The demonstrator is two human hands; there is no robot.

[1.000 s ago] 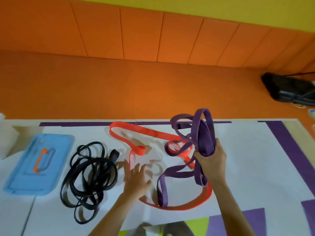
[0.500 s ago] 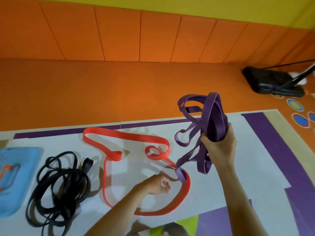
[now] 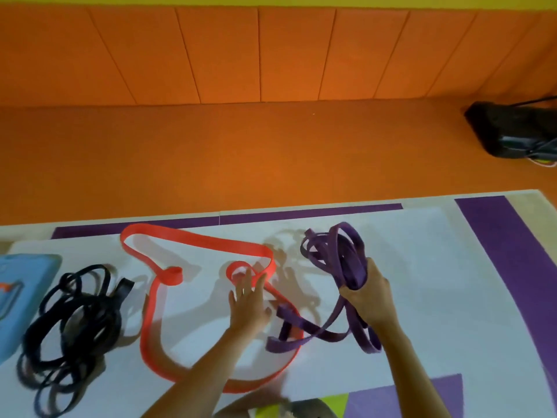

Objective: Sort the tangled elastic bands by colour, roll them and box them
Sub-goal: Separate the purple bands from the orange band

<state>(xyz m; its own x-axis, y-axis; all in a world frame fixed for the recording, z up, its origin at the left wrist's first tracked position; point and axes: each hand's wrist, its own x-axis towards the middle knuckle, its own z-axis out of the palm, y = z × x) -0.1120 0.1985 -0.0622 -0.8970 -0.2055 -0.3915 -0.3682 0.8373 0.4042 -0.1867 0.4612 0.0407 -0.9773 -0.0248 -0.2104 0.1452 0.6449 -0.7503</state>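
Observation:
A long orange-red band (image 3: pixel 196 244) lies in a wide loop on the white mat. My left hand (image 3: pixel 248 303) rests flat, fingers spread, on the mat over a small curl of that band. My right hand (image 3: pixel 369 297) is shut on a bunch of purple bands (image 3: pixel 340 257), held up to the right, with loose purple loops trailing down onto the mat and across the orange band's right side. A heap of black bands (image 3: pixel 75 321) lies at the left.
A light blue box lid (image 3: pixel 18 300) with an orange handle sits at the far left edge. The white mat (image 3: pixel 422 267) has purple borders. Beyond it is orange padded floor and wall. A black device (image 3: pixel 512 131) with cables lies at the far right.
My left hand has opened and moved up from pinching the purple end to lie flat on the orange curl. The purple bunch in my right hand has lowered, its loops now draping on the mat.

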